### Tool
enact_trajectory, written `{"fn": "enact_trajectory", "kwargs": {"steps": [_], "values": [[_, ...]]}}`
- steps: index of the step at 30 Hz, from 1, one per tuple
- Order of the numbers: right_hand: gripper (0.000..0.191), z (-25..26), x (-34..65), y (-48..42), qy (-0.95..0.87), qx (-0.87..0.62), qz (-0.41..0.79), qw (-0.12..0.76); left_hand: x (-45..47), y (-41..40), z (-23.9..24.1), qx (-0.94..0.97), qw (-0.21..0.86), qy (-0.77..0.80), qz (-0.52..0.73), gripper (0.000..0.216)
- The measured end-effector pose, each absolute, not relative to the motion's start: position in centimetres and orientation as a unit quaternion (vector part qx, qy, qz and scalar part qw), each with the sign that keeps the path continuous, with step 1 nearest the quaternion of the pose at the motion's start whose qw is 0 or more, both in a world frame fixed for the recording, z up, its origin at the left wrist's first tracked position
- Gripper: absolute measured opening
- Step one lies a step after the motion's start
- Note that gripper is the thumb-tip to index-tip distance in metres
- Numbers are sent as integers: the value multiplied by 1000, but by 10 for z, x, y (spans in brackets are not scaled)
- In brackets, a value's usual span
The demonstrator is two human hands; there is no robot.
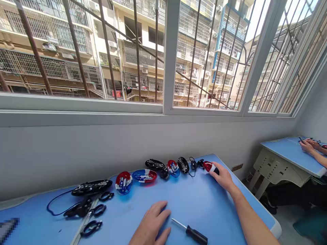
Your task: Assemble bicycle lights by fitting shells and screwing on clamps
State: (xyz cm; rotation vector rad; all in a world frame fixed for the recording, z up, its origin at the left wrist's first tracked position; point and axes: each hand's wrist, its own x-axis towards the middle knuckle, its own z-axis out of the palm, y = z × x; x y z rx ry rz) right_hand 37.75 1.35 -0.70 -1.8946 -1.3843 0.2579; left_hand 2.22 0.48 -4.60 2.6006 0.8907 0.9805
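Observation:
My right hand (pixel 222 176) is closed around a small red, white and black light-like piece (pixel 208 166) near the table's back right corner. A small black bracket-like part (pixel 200 163) lies just beyond its red end. My left hand (pixel 154 223) rests near the front of the table, fingers apart, holding nothing. To its right lies a screwdriver (pixel 195 234) with a black handle, its shaft pointing back toward that hand. Behind the hands, red-and-blue clear oval shells (pixel 144 176) sit in a row with dark oval housings (pixel 183 164).
On the left lie a long black housing (pixel 92 187), a corded black part (pixel 79 208) and several black ring clamps (pixel 91 228). A seam runs between the blue tabletops (pixel 122 217). Barred windows rise behind. At another desk (pixel 288 149), a person's hands (pixel 308 146) hold something dark.

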Motion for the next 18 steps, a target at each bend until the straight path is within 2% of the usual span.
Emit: {"fn": "enact_trajectory", "kwargs": {"steps": [9,18], "values": [[43,-2,389,16,-356,-667,275,595,22,7,-50,888,107,303,331,23],[40,0,400,18,-227,-623,306,683,21,9,-54,891,99,303,323,26]]}}
